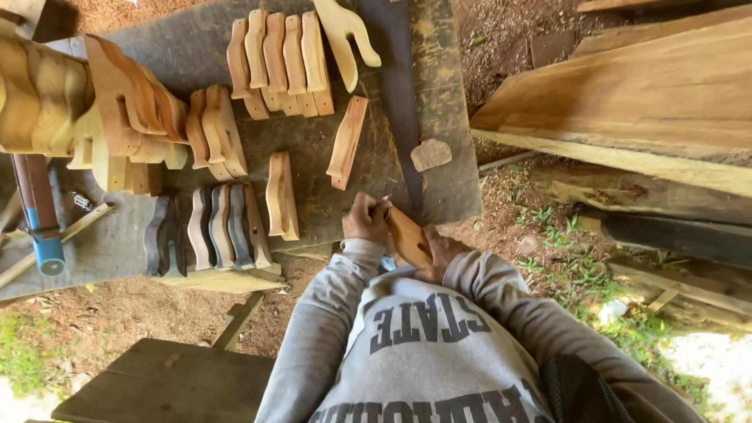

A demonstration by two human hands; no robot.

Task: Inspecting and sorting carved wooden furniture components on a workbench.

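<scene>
My right hand (440, 252) grips a small carved wooden piece (407, 235) from below, close to my chest at the near edge of the workbench (188, 55). At the upper end of that piece, my left hand (365, 220) is closed around a small thin tool (384, 201); only its pale tip shows. Both arms are in grey sleeves. On the bench beyond lie similar shaped wooden pieces: a row standing on edge (278, 59), a single flat one (346, 142), and another single one on edge (282, 196).
More carved pieces are stacked at the left (117, 110), with a darker row (211, 229) near the bench edge. A long dark saw blade (399, 94) and a flat stone-like chip (431, 154) lie at the right. Thick planks (627, 102) are further right. A blue-tipped tool (43, 235) is at the left and a wooden seat (172, 380) below.
</scene>
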